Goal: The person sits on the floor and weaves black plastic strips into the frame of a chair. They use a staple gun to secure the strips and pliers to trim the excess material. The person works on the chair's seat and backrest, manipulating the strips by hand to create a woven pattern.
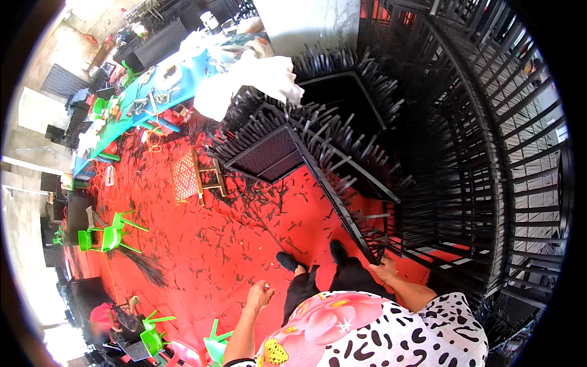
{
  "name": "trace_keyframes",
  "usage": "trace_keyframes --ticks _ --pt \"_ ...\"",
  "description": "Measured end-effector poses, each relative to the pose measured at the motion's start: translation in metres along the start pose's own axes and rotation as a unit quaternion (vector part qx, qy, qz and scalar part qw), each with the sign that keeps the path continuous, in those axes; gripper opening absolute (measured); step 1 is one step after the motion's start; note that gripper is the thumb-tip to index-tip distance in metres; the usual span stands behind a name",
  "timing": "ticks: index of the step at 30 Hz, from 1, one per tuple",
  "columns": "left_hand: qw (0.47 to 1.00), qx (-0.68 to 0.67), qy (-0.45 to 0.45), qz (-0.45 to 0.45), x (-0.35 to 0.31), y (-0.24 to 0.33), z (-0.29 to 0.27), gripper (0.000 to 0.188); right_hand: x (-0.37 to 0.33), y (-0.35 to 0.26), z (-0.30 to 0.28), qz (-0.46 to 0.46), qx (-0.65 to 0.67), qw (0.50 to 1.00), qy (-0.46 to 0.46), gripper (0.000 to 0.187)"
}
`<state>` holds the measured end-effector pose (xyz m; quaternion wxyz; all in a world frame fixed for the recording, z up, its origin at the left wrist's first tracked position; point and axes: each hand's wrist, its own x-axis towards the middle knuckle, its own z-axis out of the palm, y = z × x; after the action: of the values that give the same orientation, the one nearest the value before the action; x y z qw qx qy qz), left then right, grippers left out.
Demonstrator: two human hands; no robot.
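Gripping the near end of the black frame [333,197], right of the shoes [286,262], with the right hand [385,270]; with the left hand [260,295] loosely curled, cannot tell around what, if anything. Best to steady with both, keeping clear of strips [251,131] sticking out.

No words, numbers or signs could be read anywhere. The white tub [210,22] far back was too small and blurry to read.

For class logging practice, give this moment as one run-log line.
right hand: gripping black frame; left hand: curled, away from frame; tan chair: on red floor
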<state>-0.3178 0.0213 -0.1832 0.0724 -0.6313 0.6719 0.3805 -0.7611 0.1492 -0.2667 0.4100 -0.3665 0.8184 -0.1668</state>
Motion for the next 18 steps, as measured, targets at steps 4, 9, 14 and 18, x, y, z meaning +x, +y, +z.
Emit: trace_keyframes --ticks 4,9,14,18 --pt "1.000 -0.023 0.005 -0.020 0.022 -0.050 -0.014 0.028 -0.003 0.000 -0.009 -0.052 -0.037 0.998 -0.014 0.050" --pt "0.990 -0.124 -0.029 -0.060 0.042 -0.118 -0.044 0.030 -0.024 -0.086 -0.046 0.096 -0.235 0.958 0.135 0.056" --pt "0.993 -0.085 0.003 -0.078 0.053 -0.190 -0.077 0.030 0.004 -0.179 -0.051 -0.163 -0.227 0.921 0.270 0.062" --pt "0.992 -0.083 0.024 -0.087 0.099 -0.188 -0.136 0.027 0.040 -0.228 -0.027 -0.140 -0.254 0.933 0.212 0.072"
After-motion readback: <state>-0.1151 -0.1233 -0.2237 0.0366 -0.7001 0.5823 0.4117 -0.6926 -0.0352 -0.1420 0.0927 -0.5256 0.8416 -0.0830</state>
